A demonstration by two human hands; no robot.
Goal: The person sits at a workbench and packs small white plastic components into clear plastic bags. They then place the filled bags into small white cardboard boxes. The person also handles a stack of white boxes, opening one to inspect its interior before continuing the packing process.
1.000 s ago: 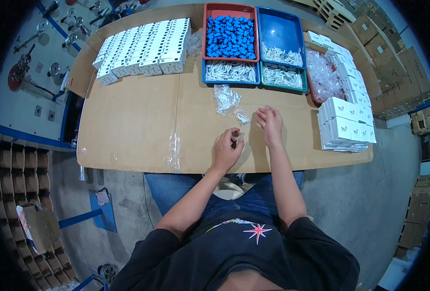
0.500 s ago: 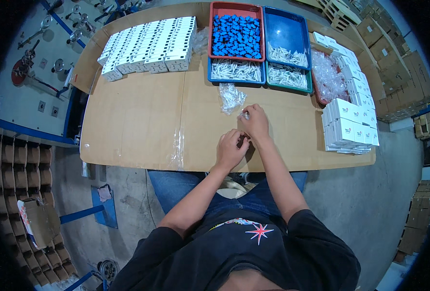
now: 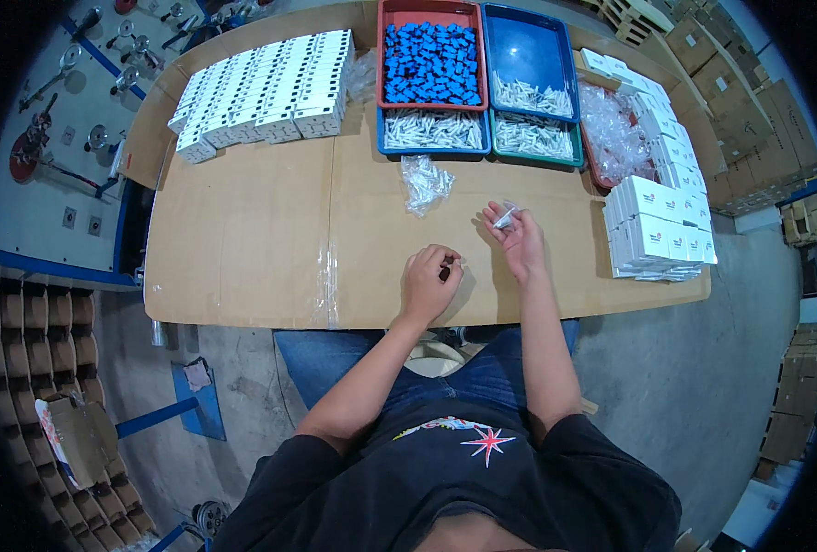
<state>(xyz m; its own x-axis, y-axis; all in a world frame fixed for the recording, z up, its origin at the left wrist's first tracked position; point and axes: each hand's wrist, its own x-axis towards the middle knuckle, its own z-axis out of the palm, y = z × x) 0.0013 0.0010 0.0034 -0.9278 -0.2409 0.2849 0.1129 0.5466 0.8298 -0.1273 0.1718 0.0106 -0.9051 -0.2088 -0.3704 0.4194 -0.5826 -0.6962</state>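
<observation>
My right hand (image 3: 523, 248) is turned palm up above the cardboard, its fingers closed on a small clear plastic bag (image 3: 505, 219) with something whitish in it. To its left, my left hand (image 3: 429, 285) hovers near the front of the table with fingers curled and fingertips together; whether anything sits between them is hidden. Just beyond the hands lies a small heap of clear bags (image 3: 425, 184) with white pieces inside.
Cardboard covers the table (image 3: 243, 239). White boxes (image 3: 266, 87) stand in rows at back left; more white boxes (image 3: 659, 225) are stacked at right. Trays hold blue pieces (image 3: 431, 64) and white slim pieces (image 3: 431, 131). A red tray (image 3: 597, 170) holds clear bags (image 3: 615, 133).
My hands have moved apart. The right one swung right and turned palm up with the small bag; the left stays near its place. The whole view has shifted slightly.
</observation>
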